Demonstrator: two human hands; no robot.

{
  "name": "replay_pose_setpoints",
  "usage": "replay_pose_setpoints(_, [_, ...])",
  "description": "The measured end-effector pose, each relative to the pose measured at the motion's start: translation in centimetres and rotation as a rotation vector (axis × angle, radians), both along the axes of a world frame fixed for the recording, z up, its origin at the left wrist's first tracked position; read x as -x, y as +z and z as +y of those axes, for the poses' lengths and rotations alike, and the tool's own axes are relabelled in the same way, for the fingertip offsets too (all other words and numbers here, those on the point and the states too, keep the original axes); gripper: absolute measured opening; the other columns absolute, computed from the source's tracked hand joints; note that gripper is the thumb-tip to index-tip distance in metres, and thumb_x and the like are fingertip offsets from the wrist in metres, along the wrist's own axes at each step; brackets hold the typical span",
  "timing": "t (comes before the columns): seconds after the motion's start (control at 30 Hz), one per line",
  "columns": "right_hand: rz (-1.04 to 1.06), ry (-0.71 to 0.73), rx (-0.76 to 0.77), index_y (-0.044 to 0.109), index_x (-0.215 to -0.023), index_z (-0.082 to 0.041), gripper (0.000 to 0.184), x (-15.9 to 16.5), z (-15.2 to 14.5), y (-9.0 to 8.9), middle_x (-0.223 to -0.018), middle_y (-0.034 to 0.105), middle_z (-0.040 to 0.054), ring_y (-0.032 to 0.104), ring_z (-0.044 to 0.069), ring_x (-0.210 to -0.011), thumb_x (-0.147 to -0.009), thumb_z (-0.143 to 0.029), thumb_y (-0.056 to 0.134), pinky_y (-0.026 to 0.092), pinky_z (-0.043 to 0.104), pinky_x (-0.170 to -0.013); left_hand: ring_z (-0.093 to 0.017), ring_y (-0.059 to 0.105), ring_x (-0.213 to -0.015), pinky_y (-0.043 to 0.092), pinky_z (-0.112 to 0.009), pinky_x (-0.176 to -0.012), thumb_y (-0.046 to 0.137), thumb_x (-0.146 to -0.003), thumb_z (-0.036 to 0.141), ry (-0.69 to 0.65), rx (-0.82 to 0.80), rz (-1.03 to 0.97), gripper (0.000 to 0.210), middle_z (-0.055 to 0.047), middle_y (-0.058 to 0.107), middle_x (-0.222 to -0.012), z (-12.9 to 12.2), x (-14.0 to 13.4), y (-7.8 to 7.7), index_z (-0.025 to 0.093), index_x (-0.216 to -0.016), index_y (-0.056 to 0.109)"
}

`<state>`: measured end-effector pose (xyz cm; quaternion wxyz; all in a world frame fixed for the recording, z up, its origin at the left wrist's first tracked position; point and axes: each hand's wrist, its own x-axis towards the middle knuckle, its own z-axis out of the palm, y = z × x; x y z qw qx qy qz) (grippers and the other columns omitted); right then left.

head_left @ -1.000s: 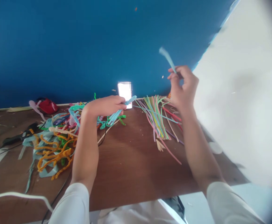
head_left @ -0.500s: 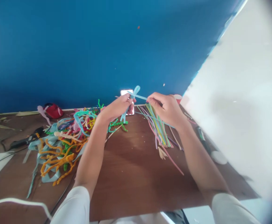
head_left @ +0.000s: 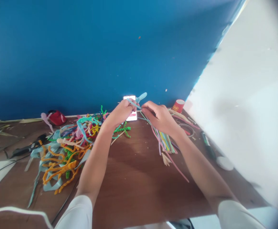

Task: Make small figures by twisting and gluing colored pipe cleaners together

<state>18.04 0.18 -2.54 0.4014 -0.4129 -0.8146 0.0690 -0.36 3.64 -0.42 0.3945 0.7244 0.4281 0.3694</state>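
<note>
Light blue pipe cleaners (head_left: 141, 96), bent into a loop at the top, are pinched between the fingers of my left hand (head_left: 126, 108). My right hand (head_left: 158, 115) is closed on a light blue strand that runs across from the left hand. Behind the left hand a phone with a lit screen (head_left: 131, 117) leans against the wall. Below the right hand lies a bundle of straight pastel pipe cleaners (head_left: 166, 142), partly covered by the hand and forearm. Green twisted pieces (head_left: 124, 129) lie just under the left hand.
A tangled heap of colourful pipe cleaners (head_left: 64, 159) covers the left of the brown table (head_left: 134, 187). A black glue gun (head_left: 27, 147) lies beyond it. Along the right are a red cup (head_left: 178, 106), a marker (head_left: 208, 144) and a white disc (head_left: 224, 163). A blue wall stands behind.
My right hand has moved left, closer to the left hand. The blue loop now leans further right. The view has tilted slightly, and the red cup shows more fully.
</note>
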Motion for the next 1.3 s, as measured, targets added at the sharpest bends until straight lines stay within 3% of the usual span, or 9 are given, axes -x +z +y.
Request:
replay_pose_setpoints(0.2, [0.072,-0.016,-0.082,0.063,-0.093,-0.019,0.019,-0.1,0.4,-0.6,-0.063,0.055,-0.0032,0.043,0.009,-0.053,-0.098,-0.031,0.048,0.029,0.026,-0.056,-0.011,0.053,-0.061,0.039,-0.024,-0.06,0.042,-0.09,0.013,-0.038,0.145,-0.06,0.008,0.0,0.058,-0.071,-0.4,-0.6,0.1,0.018,-0.091,0.048])
replay_pose_setpoints(0.37, [0.132,-0.022,-0.087,0.059,-0.088,-0.019,0.01,-0.5,0.7,-0.7,-0.059,0.048,-0.0054,0.04,0.009,-0.051,-0.092,-0.02,0.05,0.029,0.025,-0.055,-0.01,0.053,-0.061,0.039,-0.024,-0.061,0.041,-0.096,0.02,-0.112,0.102,-0.065,0.003,0.001,0.059,-0.07,-0.3,-1.0,-0.5,0.019,-0.096,0.044])
replay_pose_setpoints(0.67, [0.149,-0.085,-0.095,0.061,-0.082,-0.019,0.022,-0.3,1.4,-1.2,-0.054,0.042,-0.0064,0.035,0.009,-0.049,-0.096,-0.03,0.049,0.026,0.025,-0.053,-0.011,0.043,-0.063,0.032,-0.026,-0.059,0.046,-0.095,0.031,0.002,0.039,-0.034,0.019,0.002,0.048,-0.073,0.2,-1.6,-1.7,0.018,-0.108,0.048])
replay_pose_setpoints(0.9, [0.224,-0.089,-0.144,0.06,-0.079,-0.019,0.02,-0.3,1.4,-1.3,-0.053,0.043,-0.0062,0.032,0.008,-0.049,-0.094,-0.028,0.051,0.026,0.026,-0.054,-0.01,0.035,-0.058,0.026,-0.025,-0.054,0.045,-0.094,0.034,-0.056,0.139,-0.163,0.014,0.003,0.041,-0.068,-0.4,-1.8,-1.0,0.02,-0.092,0.048])
replay_pose_setpoints(1.13, [0.254,-0.087,-0.149,0.061,-0.08,-0.02,0.021,-0.1,0.8,-1.0,-0.053,0.044,-0.0054,0.033,0.009,-0.048,-0.094,-0.031,0.05,0.028,0.026,-0.053,-0.01,0.029,-0.051,0.023,-0.027,-0.051,0.032,-0.099,0.05,-0.075,0.198,-0.304,0.041,0.003,0.036,-0.061,-0.3,-2.2,-0.7,0.019,-0.081,0.051])
replay_pose_setpoints(1.3, [0.259,-0.09,-0.144,0.062,-0.082,-0.019,0.024,0.1,0.6,-0.9,-0.053,0.044,-0.0053,0.033,0.009,-0.048,-0.096,-0.034,0.05,0.027,0.026,-0.053,-0.008,0.028,-0.05,0.022,-0.026,-0.05,0.03,-0.101,0.054,-0.109,0.226,-0.354,0.046,0.004,0.036,-0.06,-0.4,-2.4,-0.7,0.019,-0.077,0.046])
